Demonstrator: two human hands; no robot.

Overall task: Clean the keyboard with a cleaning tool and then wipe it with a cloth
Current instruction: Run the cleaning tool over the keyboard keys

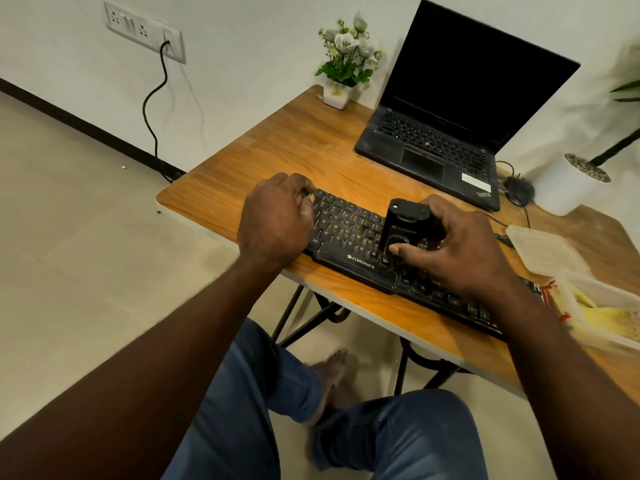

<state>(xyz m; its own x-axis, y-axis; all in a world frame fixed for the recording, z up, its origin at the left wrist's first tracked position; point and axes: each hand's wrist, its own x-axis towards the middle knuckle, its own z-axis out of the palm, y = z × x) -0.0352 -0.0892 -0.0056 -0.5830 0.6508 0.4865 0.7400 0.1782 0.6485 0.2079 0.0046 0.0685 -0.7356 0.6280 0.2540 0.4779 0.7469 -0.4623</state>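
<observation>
Wooden surface (242, 161) fills mid-frame, bearing the black keyboard (349, 237). Left hand (273, 223) curls its fingers (298, 183) round the keyboard's left end; right hand (460, 251) grips the upright cleaning tool (401, 223) on the centre keys. Best to steady the board and sweep slowly, row by row.

The left end of the keyboard (349, 237) lies hidden beneath the curled fingers of the left hand (273, 220). The lower tip of the cleaning tool (405, 216) disappears behind the thumb and fingers of the right hand (460, 251), as do the keys under them.
</observation>
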